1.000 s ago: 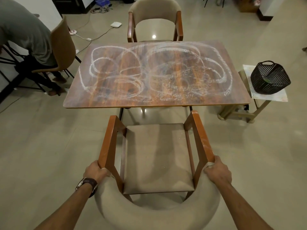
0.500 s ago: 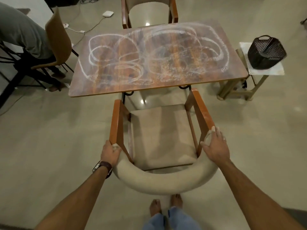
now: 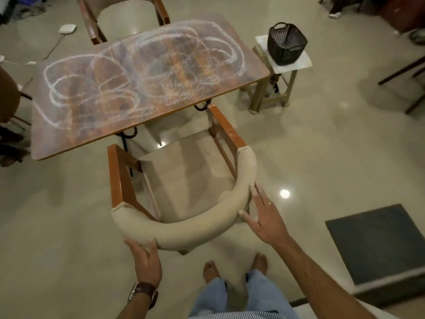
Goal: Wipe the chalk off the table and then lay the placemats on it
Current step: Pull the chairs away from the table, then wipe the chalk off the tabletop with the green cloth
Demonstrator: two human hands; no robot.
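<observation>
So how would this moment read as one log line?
stage: pre-wipe | left hand: grips armchair backrest | right hand: open, touching it | table: chalked

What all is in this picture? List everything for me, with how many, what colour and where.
table: one, brown wood, centre, covered in white chalk scribbles
near chair: one, beige padding on an orange-brown frame, pulled back from the table
far chair: one, same colours, beyond the table
basket: one, black, on the stool
stool: one, pale top, right of the table
mat: one, dark grey, on the floor at right
brown chair: one, at the left edge, only partly in view
watch: one, brown strap, left wrist
left hand: under the near chair's backrest
right hand: fingers straight, against the backrest
feet: two, bare, bottom centre
</observation>
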